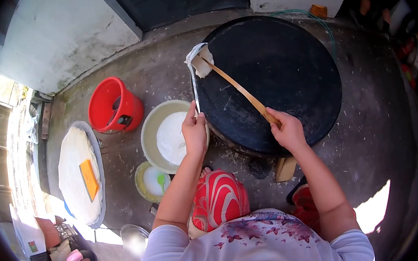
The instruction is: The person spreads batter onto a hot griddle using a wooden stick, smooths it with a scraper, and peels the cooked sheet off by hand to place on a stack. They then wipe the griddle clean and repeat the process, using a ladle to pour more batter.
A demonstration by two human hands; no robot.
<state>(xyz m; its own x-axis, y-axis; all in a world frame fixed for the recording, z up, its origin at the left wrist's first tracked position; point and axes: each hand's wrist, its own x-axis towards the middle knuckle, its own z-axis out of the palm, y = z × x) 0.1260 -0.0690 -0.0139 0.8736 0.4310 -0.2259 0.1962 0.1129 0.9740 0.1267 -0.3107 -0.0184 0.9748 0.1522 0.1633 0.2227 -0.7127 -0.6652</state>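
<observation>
My left hand (194, 132) is closed around the handle of a ladle (194, 84) smeared with white batter, its head at the left rim of a large round black griddle (274, 80). My right hand (287, 131) grips a wooden batter spreader (243, 91) whose handle slants across the griddle. The spreader's head (204, 63) is coated with batter and overlaps the ladle's head. Below my left hand stands a wide basin (150, 148) containing white batter (170, 139).
A red bucket (135, 107) stands left of the basin. Nearer me, a small bowl (142, 188) holds milky liquid and a green spoon (161, 180). A round tray (100, 182) carries flat white sheets (75, 167) and an orange scraper (89, 178). Behind the griddle lies a green hose (326, 25).
</observation>
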